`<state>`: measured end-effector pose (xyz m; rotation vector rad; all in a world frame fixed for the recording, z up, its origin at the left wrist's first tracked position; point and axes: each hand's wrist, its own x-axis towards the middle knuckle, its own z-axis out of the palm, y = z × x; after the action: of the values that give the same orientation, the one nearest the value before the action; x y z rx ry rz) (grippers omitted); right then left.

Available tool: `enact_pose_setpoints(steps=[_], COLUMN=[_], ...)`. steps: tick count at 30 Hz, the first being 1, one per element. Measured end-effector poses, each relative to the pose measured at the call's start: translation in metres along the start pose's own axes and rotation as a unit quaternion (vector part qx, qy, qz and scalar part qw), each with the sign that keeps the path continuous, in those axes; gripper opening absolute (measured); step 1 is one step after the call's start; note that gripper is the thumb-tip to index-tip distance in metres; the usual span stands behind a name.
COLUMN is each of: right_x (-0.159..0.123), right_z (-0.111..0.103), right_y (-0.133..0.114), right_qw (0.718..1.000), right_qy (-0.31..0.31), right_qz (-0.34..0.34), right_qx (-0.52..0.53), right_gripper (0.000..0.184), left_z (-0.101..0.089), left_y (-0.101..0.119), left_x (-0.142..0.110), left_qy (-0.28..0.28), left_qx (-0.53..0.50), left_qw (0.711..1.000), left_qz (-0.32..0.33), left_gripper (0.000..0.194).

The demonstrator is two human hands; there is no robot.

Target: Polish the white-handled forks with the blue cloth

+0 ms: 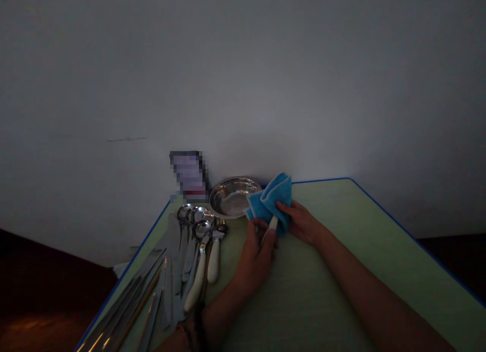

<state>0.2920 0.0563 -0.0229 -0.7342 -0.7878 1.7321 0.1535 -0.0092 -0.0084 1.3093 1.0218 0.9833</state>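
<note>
My left hand (258, 251) is closed on the pale handle of a white-handled utensil (273, 223). The utensil's head is hidden inside a folded blue cloth (279, 195). From the right, my right hand (301, 221) grips the cloth around that end, thumb on top. Both hands are held over the table, just in front of a shallow steel bowl (231, 200). Left of my left hand lie several spoons (203, 229), two of the nearer pieces having thick white handles (213, 261).
Table knives and other long, thin cutlery (132, 296) lie along the left side of the green table (341, 271), which has a blue edge. A blurred-out phone-like device (191, 174) leans against the grey wall (243, 79) behind the table.
</note>
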Motion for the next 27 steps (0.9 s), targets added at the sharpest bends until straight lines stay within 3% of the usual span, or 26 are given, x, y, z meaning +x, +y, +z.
enact_pose_setpoints(steps=[12, 18, 24, 27], right_x=[0.012, 0.011, 0.007, 0.007], right_z=[0.004, 0.001, -0.001, -0.001], right_y=[-0.003, -0.003, -0.002, -0.002], right_qw=[0.985, 0.99, 0.999, 0.998], right_qy=[0.149, 0.119, 0.041, 0.046], right_qz=[-0.046, -0.029, -0.032, -0.03], right_qx=[0.072, 0.068, 0.003, 0.01], right_gripper=[0.024, 0.024, 0.026, 0.025], left_z=[-0.001, -0.002, -0.002, -0.003], left_y=[0.001, 0.001, -0.003, -0.002], left_x=[-0.001, -0.003, -0.001, -0.001], left_qy=[0.026, -0.022, 0.028, 0.007], left_qx=[-0.01, 0.058, 0.043, 0.042], left_qw=[1.0, 0.997, 0.998, 0.999], left_qz=[-0.001, 0.046, 0.033, 0.013], left_gripper=[0.023, 0.026, 0.023, 0.022])
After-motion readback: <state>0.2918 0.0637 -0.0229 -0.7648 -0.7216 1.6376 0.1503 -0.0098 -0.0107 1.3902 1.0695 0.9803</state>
